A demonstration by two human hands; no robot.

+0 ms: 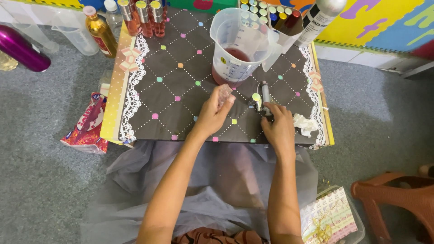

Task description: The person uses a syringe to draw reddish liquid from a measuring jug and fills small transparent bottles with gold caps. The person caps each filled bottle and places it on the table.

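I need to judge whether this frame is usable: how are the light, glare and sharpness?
Head view: even, soft light with faint shadows; edges bow from the wide lens; the left hand holds a small clear bottle, slightly blurred; the right hand and measuring jug look sharp; mild glare on the purple can.

Low table with dark dotted cloth, measuring jug, crumpled tissue, 3 pink bottles
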